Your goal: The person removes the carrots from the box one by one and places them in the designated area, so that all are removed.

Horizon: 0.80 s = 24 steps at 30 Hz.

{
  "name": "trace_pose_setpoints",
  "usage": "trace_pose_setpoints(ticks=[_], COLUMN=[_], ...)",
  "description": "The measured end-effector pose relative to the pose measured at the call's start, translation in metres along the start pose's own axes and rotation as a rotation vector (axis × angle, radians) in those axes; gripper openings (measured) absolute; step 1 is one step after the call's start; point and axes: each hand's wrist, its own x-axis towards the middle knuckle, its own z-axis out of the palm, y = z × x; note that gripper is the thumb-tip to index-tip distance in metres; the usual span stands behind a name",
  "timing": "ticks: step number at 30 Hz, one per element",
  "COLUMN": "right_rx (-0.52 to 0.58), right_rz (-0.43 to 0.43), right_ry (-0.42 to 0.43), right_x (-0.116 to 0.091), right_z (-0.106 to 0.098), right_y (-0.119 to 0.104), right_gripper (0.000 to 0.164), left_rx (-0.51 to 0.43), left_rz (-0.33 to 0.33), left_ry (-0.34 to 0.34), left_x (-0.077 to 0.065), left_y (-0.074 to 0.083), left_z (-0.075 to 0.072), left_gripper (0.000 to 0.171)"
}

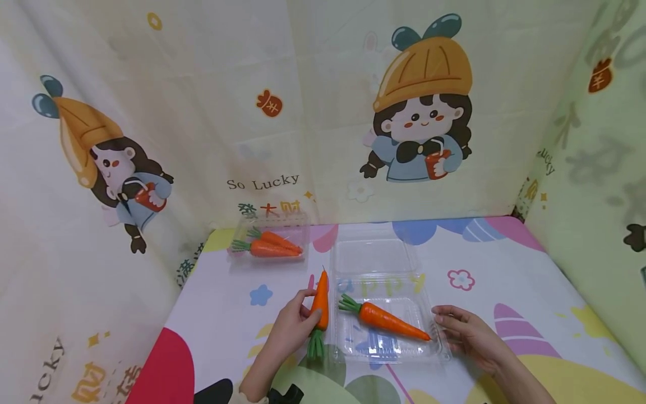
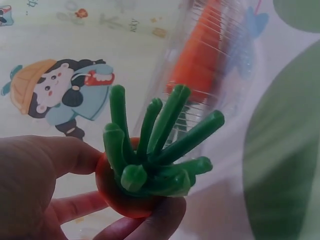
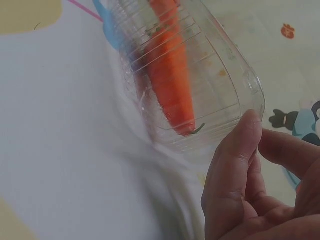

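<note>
My left hand [image 1: 292, 322] grips an orange toy-like carrot [image 1: 321, 297] just left of a clear plastic container. In the head view its thin tip points away from me, and its green stalks [image 2: 167, 120] face the camera in the left wrist view. A second carrot [image 1: 388, 320] lies slanted inside the open container [image 1: 355, 345], stalks to the left. At the container's right side, my right hand [image 1: 469, 336] pinches the rim between thumb and fingers, as the right wrist view [image 3: 240, 155] shows. The container's lid [image 1: 373, 255] is folded back, away from me.
Another clear container [image 1: 305, 238] with two carrots [image 1: 275, 248] stands at the back left of the table. A patterned cloth [image 1: 484, 264] covers the table. Printed curtains [image 1: 333, 140] close off the back and both sides.
</note>
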Motion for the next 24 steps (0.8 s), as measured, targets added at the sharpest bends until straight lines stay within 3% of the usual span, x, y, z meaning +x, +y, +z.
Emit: trace_pose_setpoints(ticks=[6,15,24], right_rx=[-0.001,0.014,0.008], right_rz=[-0.005,-0.012,-0.025], right_ry=[0.001,-0.024,-0.032], right_x=[0.0,0.002,0.0], right_z=[0.0,-0.001,-0.001], right_y=[0.001,0.002,0.0], right_gripper=[0.032,0.026,0.026], left_rx=[0.017,0.046,0.029], left_rz=[0.004,0.003,-0.041], left_ry=[-0.039,-0.046,-0.059], left_x=[-0.002,-0.004,-0.005], left_y=[-0.006,-0.009,-0.014], left_z=[0.004,0.008,0.015], left_gripper=[0.049,0.048,0.051])
